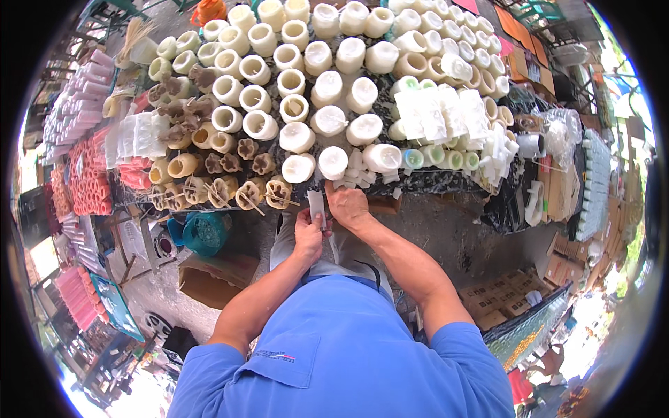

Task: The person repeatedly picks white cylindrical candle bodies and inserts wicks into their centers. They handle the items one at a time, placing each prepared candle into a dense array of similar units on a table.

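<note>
Left of frame: stacked pink hollow tubes (90, 182). Toward centre, cream waxy-looking cups with brown flower-shaped openings (278, 194) and thin sticks line the dark table edge. Center: left hand (309, 235) below that edge, thumb and fingers clamped on a flat, translucent-white rectangular strip (316, 205), held near upright. A squat white waxy cylinder (333, 162) stands above, close to the edge. Right hand (348, 207) just right of strip, fingers curled at the edge; can't tell if closed on anything. Small white blocks (357, 173) heaped just above it; pale-green cylinders (433, 154) further right. Risks, my judgement: careless knuckle could tip blocks off the edge; squeezing too hard might bend or crack the strip; loose pinch could drop it.
</note>
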Demonstrator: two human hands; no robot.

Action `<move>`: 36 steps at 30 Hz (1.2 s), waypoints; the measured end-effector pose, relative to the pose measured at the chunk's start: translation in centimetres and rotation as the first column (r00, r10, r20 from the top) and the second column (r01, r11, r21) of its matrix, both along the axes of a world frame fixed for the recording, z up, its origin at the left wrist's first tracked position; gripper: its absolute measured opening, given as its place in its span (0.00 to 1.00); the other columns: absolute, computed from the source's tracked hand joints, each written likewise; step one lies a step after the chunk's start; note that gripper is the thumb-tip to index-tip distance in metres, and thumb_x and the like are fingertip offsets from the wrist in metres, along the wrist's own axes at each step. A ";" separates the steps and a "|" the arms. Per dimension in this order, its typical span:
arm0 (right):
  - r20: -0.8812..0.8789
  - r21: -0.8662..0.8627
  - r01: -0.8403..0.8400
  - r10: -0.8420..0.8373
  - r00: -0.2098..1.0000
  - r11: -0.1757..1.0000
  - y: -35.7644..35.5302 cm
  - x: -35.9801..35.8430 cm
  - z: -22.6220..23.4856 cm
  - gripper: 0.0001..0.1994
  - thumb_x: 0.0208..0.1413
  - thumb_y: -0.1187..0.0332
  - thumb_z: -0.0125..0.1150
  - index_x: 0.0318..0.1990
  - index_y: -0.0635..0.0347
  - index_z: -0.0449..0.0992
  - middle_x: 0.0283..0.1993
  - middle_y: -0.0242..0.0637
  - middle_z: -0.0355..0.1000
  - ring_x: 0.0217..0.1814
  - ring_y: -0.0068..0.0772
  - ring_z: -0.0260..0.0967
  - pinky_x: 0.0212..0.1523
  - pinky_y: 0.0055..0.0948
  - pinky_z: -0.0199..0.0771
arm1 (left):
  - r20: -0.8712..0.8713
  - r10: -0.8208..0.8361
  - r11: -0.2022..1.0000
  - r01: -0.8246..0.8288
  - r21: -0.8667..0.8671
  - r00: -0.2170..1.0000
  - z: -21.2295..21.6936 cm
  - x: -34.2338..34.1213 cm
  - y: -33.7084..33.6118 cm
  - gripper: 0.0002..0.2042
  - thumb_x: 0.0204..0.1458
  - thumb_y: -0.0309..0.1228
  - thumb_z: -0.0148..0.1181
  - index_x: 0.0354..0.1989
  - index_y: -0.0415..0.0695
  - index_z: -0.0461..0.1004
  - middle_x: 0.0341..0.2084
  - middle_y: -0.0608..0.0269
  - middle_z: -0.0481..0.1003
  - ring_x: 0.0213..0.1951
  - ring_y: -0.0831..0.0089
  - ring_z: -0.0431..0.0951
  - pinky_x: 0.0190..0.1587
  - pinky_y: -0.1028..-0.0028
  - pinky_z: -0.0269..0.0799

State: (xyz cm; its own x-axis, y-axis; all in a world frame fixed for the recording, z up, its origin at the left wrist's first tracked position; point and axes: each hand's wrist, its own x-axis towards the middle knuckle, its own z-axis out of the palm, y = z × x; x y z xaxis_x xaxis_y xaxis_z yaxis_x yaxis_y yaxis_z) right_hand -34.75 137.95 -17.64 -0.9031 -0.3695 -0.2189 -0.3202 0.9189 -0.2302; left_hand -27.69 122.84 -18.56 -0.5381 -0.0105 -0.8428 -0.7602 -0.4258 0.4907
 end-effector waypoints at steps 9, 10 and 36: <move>-0.156 -0.455 -0.006 -0.073 0.985 0.891 1.2 1.5 3.3 0.20 0.60 0.72 0.66 0.59 0.62 0.78 0.26 0.40 0.79 0.26 0.43 0.83 0.27 0.42 0.83 | -0.055 0.231 0.969 -0.225 0.100 0.971 -1.7 -1.3 1.4 0.19 0.72 0.28 0.61 0.65 0.38 0.63 0.46 0.55 0.80 0.42 0.66 0.85 0.37 0.68 0.83; -0.061 -0.576 0.121 -0.190 0.980 0.808 1.7 2.6 4.3 0.18 0.62 0.77 0.69 0.60 0.62 0.78 0.31 0.33 0.80 0.32 0.35 0.82 0.36 0.35 0.83 | -0.060 0.187 0.982 -0.184 0.049 0.981 -1.6 -1.4 1.5 0.20 0.72 0.28 0.62 0.65 0.38 0.63 0.46 0.53 0.80 0.43 0.65 0.86 0.38 0.68 0.83; -0.054 -0.393 0.633 -0.704 0.708 0.667 1.1 1.1 1.2 0.19 0.55 0.65 0.76 0.51 0.62 0.78 0.38 0.50 0.83 0.40 0.56 0.83 0.41 0.50 0.83 | 0.031 -0.578 0.807 0.577 -0.122 0.815 3.4 -1.7 -1.0 0.18 0.68 0.33 0.66 0.60 0.33 0.77 0.42 0.59 0.83 0.39 0.72 0.83 0.43 0.69 0.82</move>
